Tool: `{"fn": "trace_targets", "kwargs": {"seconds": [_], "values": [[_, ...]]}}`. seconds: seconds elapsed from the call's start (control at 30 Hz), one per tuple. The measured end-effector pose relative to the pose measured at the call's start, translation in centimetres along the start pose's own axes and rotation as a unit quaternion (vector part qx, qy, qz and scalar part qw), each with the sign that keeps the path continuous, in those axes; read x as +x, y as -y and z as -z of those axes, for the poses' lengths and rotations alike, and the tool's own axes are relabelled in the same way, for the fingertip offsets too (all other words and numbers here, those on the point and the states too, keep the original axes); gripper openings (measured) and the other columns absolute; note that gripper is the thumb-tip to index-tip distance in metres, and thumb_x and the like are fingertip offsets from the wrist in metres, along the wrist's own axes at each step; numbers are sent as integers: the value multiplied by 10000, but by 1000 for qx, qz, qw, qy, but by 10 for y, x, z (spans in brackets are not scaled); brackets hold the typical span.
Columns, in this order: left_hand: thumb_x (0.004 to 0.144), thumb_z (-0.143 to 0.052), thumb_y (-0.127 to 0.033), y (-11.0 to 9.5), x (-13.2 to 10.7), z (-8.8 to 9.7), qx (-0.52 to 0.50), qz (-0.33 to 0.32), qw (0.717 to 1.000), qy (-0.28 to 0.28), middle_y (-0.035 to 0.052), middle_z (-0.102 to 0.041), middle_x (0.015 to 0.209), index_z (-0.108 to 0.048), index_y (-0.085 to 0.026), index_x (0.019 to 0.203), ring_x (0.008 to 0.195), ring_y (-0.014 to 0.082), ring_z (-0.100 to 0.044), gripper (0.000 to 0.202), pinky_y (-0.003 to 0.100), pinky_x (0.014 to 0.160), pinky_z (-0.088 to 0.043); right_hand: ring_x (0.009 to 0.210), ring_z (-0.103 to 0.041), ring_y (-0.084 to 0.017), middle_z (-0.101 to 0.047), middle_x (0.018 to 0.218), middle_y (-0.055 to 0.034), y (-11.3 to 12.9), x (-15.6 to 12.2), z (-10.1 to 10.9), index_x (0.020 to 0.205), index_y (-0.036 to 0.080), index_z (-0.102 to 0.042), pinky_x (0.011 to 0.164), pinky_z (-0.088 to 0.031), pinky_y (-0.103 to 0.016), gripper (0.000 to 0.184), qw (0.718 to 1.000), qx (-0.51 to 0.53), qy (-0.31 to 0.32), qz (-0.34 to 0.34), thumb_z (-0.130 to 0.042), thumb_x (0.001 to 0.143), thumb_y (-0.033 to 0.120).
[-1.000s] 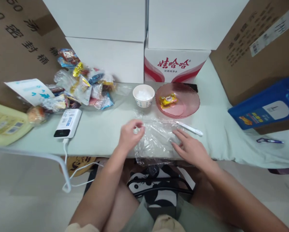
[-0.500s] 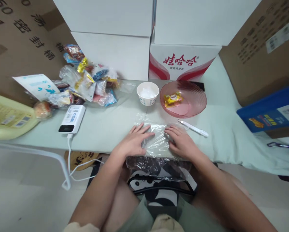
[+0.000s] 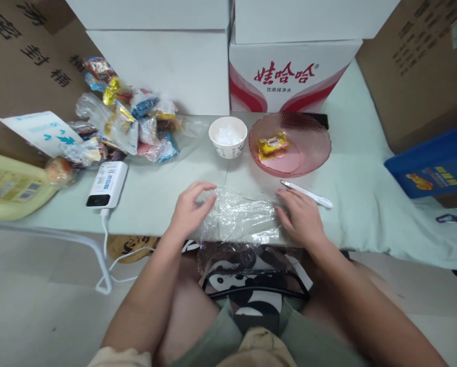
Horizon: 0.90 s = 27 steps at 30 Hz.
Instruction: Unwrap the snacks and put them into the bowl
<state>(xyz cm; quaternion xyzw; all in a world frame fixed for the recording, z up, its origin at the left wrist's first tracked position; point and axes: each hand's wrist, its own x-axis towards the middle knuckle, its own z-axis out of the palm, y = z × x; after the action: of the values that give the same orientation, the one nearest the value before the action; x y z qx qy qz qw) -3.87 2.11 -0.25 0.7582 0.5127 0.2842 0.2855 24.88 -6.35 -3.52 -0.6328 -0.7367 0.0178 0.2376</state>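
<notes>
A clear, crinkled plastic bag or film [image 3: 247, 216] lies flat at the table's front edge, its near part hanging over my lap. My left hand [image 3: 192, 210] is at its left side, thumb and fingers apart in a curve, with nothing visible between them. My right hand [image 3: 300, 213] rests at the film's right edge, fingers extended and thumb apart. Just beyond the right fingers lies a slim white tool with a metal tip [image 3: 308, 194]. Behind the film stand a paper cup [image 3: 228, 149] with whitish translucent contents and a pink ribbed bowl [image 3: 312, 145] holding a yellow wrapped snack [image 3: 272, 145].
Several wrapped snacks [image 3: 146, 104] are heaped at the back left. A white power bank [image 3: 108, 184] with a cable lies before them, near a yellow jug [image 3: 18, 188]. White boxes [image 3: 157, 71] and a brown carton [image 3: 423, 86] wall the table; a blue package [image 3: 431, 171] stands right.
My left hand has moved left and lifted off the film. My right hand has shifted slightly right. The film lies more spread between them, and the view has tilted a little.
</notes>
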Motion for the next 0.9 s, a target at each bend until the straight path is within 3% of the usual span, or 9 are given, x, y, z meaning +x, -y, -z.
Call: {"fn": "trace_targets", "kwargs": {"seconds": [0.07,0.2,0.27,0.37,0.43,0.5,0.63,0.8,0.9], "values": [[908,-543,-395,5,10,-15,47,47,995,-75,125,-645,1205,-684,-181,1127,1184,279,-580,337,468,1084,-435,1136,-603,-326,-723,1174,-149,0,2,-2,1216,169,-651,947,-424,-483,338,999,-36,-9,-39,-497,962,330],[752,-742,-353,9,18,-33,126,74,989,1,136,-599,1243,-712,-196,1001,1216,353,-512,296,538,1084,-406,952,-594,-303,-728,881,-119,-3,5,-1,951,205,-712,843,-418,-444,213,996,-68,-6,-60,-540,927,328],[762,-703,-281,6,17,-33,98,69,992,27,108,-629,1132,-694,-197,824,1137,312,-552,105,508,1054,-427,848,-579,-271,-671,730,-87,-7,6,0,782,214,-684,794,-424,-412,208,997,-25,19,-63,-546,906,309],[756,-671,-285,1,15,-26,-55,93,994,34,64,-659,949,-632,-188,715,911,216,-611,112,401,907,-492,729,-573,-217,-630,684,-43,-14,9,3,734,221,-648,710,-445,-363,187,983,138,42,-113,-585,862,342],[726,-704,-354,-3,15,-20,-193,133,971,43,39,-664,841,-616,-182,724,738,157,-591,193,313,726,-493,727,-607,-196,-655,747,-29,-16,11,6,752,225,-616,690,-475,-341,189,944,285,38,-160,-649,811,402],[683,-747,-421,-6,17,-15,-300,175,936,55,8,-627,703,-600,-178,722,570,105,-499,286,246,550,-403,749,-655,-186,-691,844,-27,-17,12,9,760,230,-550,702,-513,-339,286,880,426,32,-209,-706,767,469],[615,-800,-450,-12,19,-12,-388,197,898,64,-26,-573,615,-562,-174,686,439,39,-295,372,213,437,-205,689,-694,-174,-732,922,-29,-15,12,15,763,244,-428,685,-551,-354,457,767,579,58,-270,-742,732,575],[670,-771,-465,-17,20,-19,-377,165,909,68,-6,-644,687,-547,-182,717,444,42,-314,364,218,441,-218,771,-719,-187,-736,1131,-73,-13,11,21,940,264,-508,636,-542,-325,432,713,620,135,-297,-744,734,561],[716,-741,-462,-17,20,-23,-341,153,925,69,-12,-646,670,-555,-189,747,458,55,-325,331,220,456,-248,743,-690,-176,-746,1084,-87,-11,9,22,1147,252,-570,581,-505,-294,492,722,586,254,-266,-739,754,495]]}}
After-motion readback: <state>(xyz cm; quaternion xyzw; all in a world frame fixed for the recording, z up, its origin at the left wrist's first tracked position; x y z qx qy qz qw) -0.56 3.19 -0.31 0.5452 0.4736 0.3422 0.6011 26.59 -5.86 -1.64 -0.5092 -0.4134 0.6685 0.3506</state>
